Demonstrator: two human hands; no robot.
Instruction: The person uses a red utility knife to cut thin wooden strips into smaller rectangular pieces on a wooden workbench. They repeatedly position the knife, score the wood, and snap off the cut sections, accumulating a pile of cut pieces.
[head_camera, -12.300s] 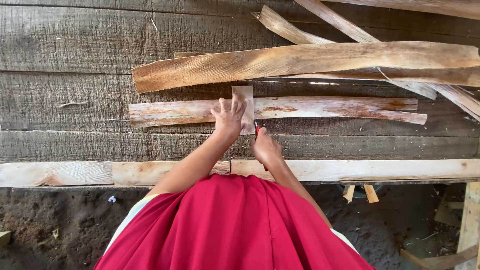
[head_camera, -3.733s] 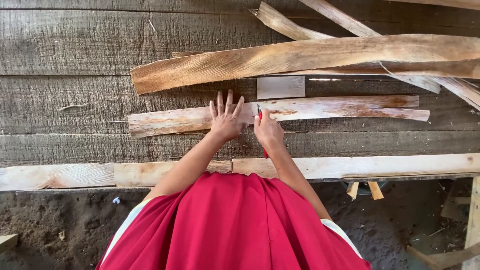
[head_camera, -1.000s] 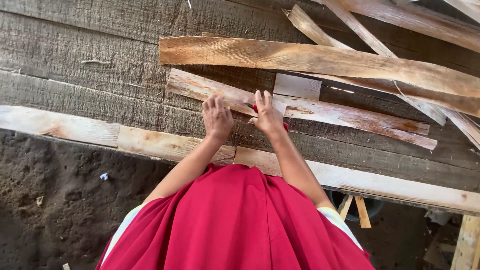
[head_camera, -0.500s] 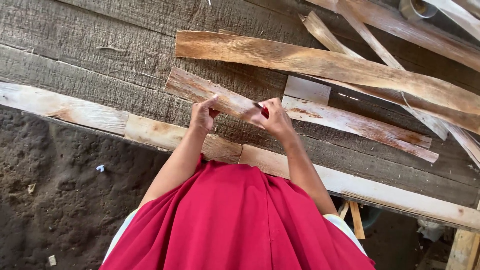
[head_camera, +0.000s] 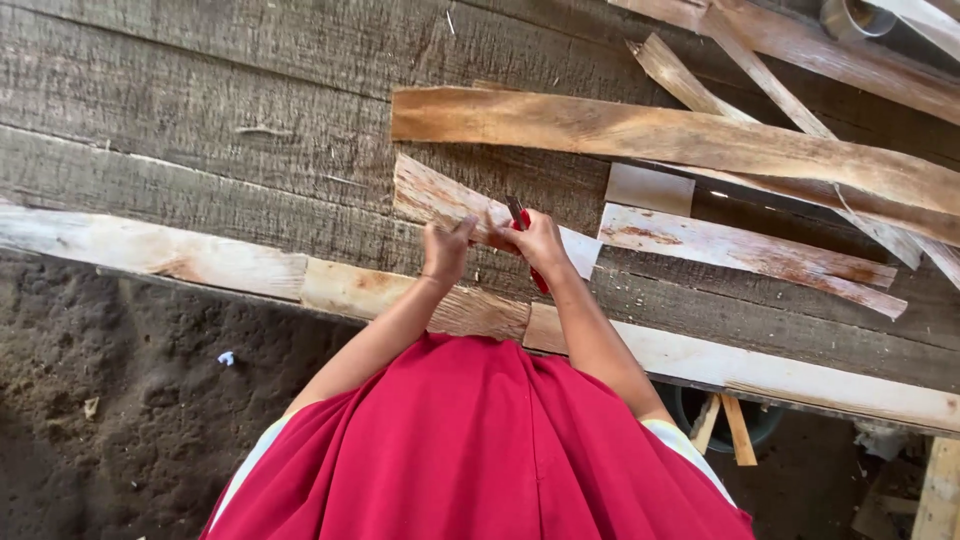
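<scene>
Hands meet over a weathered plank bench (head_camera: 200, 120) in the single head view. The left hand (head_camera: 446, 250) is closed on the near end of a short pale wood strip (head_camera: 450, 200), while the right hand (head_camera: 540, 243) is wrapped round a red-handled knife (head_camera: 520, 218) whose dark blade stands against the strip's top face.

Compared with half a second earlier, the view has swung further and the strip now shows as a separate short piece: its right end stops just past the right hand, and a gap parts it from the longer pink-stained strip (head_camera: 750, 255) lying beyond. The cut through the strip looks to be finished or nearly so, judging by that clean white end.

The held strip runs with its long axis slanting from the bench's far left down toward the near right, its ragged end pointing away to the left and its cut end toward the near edge. It lies close to the pale front rail (head_camera: 150, 250), at about the middle of the bench.

A small pale offcut (head_camera: 650, 188) sits just beyond the gap, under a long brown slab (head_camera: 650, 135). More thin laths (head_camera: 760, 90) crowd the far right corner.
</scene>
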